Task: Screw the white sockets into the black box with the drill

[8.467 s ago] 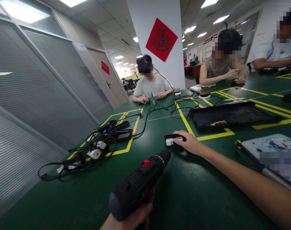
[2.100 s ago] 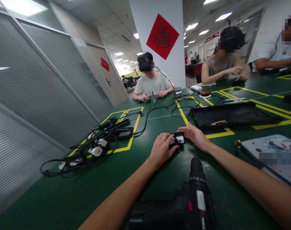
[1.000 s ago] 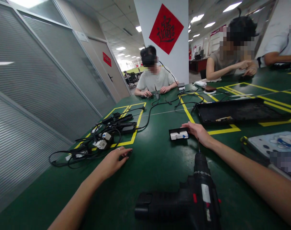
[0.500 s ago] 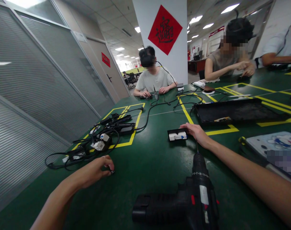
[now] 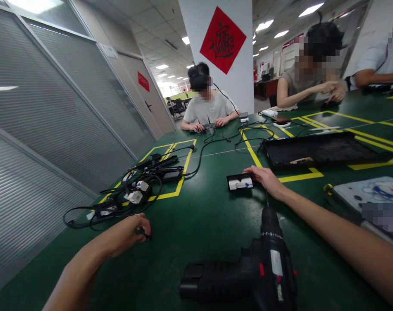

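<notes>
Hands: two, yours, well apart.
Left hand: fingers curled, pinched on a small dark part, too small to identify, low over the green counter.
Right hand: fingers against the right end of the box; whether they grip or merely touch, you cannot tell.
Box: one, black, white insert; lies just left of your right hand, farther out than your left.
Drill: one, black, red marks; on its side, nearer you than your right hand, bit pointing toward that wrist, handle toward your left.
Cables: one black tangle, with white plugs, just beyond your left hand.
Case: pale, blue-patterned; right of your right forearm.
Tray: black, shallow; beyond your right hand, to its right.
Co-workers: three, across the counter, well beyond your hands.
</notes>
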A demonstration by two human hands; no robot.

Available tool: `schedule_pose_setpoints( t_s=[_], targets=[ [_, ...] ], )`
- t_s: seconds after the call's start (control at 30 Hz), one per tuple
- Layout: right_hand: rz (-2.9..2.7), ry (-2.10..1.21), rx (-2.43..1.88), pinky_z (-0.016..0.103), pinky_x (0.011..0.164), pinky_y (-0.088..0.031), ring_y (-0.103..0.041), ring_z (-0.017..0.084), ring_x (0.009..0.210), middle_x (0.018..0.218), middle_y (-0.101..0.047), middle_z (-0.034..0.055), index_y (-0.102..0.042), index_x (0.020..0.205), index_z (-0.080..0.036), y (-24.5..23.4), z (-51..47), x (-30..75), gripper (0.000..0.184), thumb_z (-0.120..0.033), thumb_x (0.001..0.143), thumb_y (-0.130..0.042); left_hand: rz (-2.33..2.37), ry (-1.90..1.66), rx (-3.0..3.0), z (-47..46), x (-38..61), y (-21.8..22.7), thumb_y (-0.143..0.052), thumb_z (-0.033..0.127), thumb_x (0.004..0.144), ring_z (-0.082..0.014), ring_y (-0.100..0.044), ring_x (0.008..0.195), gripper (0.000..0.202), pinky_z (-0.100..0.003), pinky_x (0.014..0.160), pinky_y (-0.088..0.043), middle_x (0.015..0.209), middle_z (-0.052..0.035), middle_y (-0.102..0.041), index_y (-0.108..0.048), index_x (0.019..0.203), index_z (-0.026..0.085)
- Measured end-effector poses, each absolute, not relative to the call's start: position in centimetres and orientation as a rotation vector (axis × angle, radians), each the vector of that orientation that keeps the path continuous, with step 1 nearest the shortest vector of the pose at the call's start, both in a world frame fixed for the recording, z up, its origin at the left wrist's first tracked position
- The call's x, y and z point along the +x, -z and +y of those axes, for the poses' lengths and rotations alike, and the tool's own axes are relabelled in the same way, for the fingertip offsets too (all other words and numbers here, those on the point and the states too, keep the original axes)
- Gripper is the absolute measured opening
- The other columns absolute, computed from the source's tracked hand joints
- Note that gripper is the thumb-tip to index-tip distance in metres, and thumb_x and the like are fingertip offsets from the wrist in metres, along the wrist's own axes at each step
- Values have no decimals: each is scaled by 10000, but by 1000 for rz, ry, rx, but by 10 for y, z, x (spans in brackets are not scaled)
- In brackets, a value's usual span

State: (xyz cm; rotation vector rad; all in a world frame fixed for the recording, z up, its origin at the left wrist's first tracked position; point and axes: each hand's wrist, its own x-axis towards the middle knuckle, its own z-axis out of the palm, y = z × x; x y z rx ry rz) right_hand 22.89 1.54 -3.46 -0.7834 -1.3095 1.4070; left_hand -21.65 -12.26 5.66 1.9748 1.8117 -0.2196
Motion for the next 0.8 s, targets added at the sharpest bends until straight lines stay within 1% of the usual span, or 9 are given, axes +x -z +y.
schedule_pose_setpoints(
  t_s=[0.07,0.13,0.23,0.33,0.47,0.57,0.63,0.7,0.8],
  targets=[
    [-1301,-1410,-778,383,902,-417,-549,269,996,1024,-613,109,-664,991,-113,33,15,229,394,-474,877,-553,1866,249,1970,-121,-225,-54,-537,226,703,-231,-552,913,195,-297,795,-419,947,-27,-603,-674,839,203],
    [-1298,-1413,-781,374,884,-426,-560,265,973,1010,-618,111,-664,987,-110,32,15,228,398,-476,871,-558,1927,287,1952,-120,-235,-52,-536,214,691,-235,-551,927,224,-297,804,-416,970,-32,-598,-665,874,197],
    [-1306,-1397,-797,354,868,-428,-559,259,972,1007,-619,109,-667,977,-108,30,14,228,397,-474,867,-560,1985,290,1932,-122,-244,-52,-544,209,674,-243,-538,991,318,-307,851,-407,1082,-44,-553,-617,982,196],
    [-1315,-1387,-801,344,866,-428,-555,256,980,1011,-618,104,-666,978,-107,30,14,228,383,-460,872,-560,1958,197,1982,-127,-242,-54,-546,229,688,-241,-504,1082,393,-315,930,-373,1201,-35,-491,-548,1080,225],
    [-1329,-1395,-785,342,875,-429,-559,249,973,1007,-618,96,-664,989,-112,30,13,228,380,-459,881,-553,1930,154,1979,-132,-240,-54,-543,253,722,-242,-473,1145,400,-345,1001,-327,1261,-9,-472,-522,1121,272],
    [-1328,-1391,-797,328,867,-434,-561,243,967,1005,-620,94,-666,987,-115,29,12,229,380,-462,879,-556,1966,110,1992,-127,-238,-58,-537,254,747,-254,-470,1145,386,-381,1010,-324,1262,-16,-476,-526,1132,262],
    [-1324,-1395,-804,322,856,-440,-561,241,966,1001,-621,93,-668,984,-115,29,12,229,380,-463,875,-559,1999,25,2044,-122,-226,-66,-541,299,771,-263,-470,1140,362,-395,1022,-318,1236,-27,-506,-539,1127,234],
    [-1326,-1397,-805,321,853,-440,-559,240,966,1001,-621,91,-667,989,-117,28,11,229,385,-468,875,-554,1980,-116,2115,-121,-197,-79,-517,366,807,-258,-488,1112,321,-401,1026,-322,1184,-20,-553,-566,1091,225],
    [-1358,-1372,-817,317,855,-431,-555,233,970,1013,-617,83,-664,1001,-122,27,10,229,386,-466,882,-536,1778,-370,2175,-140,-126,-100,-472,390,844,-248,-486,1119,318,-389,1008,-365,1185,-22,-566,-570,1108,242]
  ],
)
